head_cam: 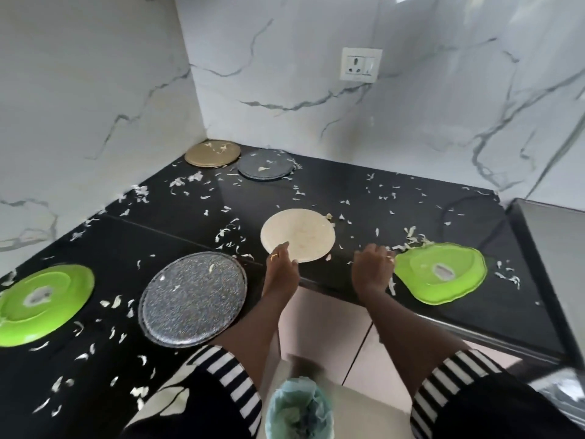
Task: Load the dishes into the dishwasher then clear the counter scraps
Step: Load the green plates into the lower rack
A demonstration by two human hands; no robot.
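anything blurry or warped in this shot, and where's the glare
Head view: the wide lens bows the black counter edge; the left green plate and the bin near the frame edges are smeared; the cream plate in the middle is sharper; soft glare washes the marble wall at top right.

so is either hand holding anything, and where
The left hand grips the cream plate by its near rim. The right hand curls beside the right green plate; whether it holds anything is hidden.
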